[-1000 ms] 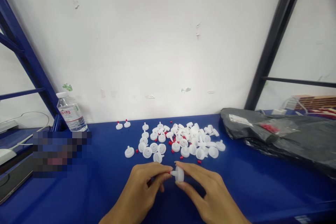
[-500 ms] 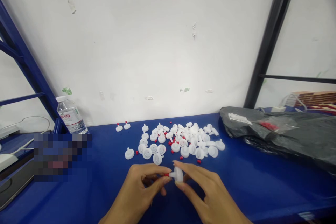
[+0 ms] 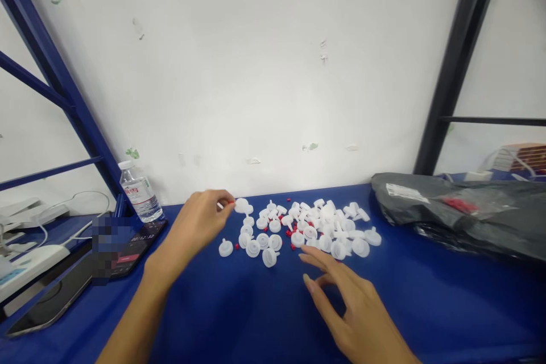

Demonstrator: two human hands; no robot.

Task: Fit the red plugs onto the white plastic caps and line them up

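Note:
My left hand (image 3: 202,219) is stretched out to the back left of the blue table (image 3: 239,307). Its thumb and forefinger pinch the red tip of a white plastic nozzle cap (image 3: 242,206), whose round base points right. My right hand (image 3: 352,307) hovers in front of the pile, fingers apart and holding nothing. Beyond it lies a heap of white nozzle caps (image 3: 327,213) with thin stems, tumbled at all angles. Small red tips (image 3: 297,231) are scattered among them. One white cap (image 3: 226,248) stands apart at the left, beside a single red tip (image 3: 237,246).
A water bottle (image 3: 141,193) stands at the back left, near a phone (image 3: 136,247) partly covered by a blurred patch. Another dark device (image 3: 51,301) and a white power strip (image 3: 34,270) are further left. A dark grey plastic bag (image 3: 469,210) lies at the right.
My left hand has carried the red-tipped cap from the front middle to the back left. My right hand has let go of it and moved slightly right. The view has shifted left.

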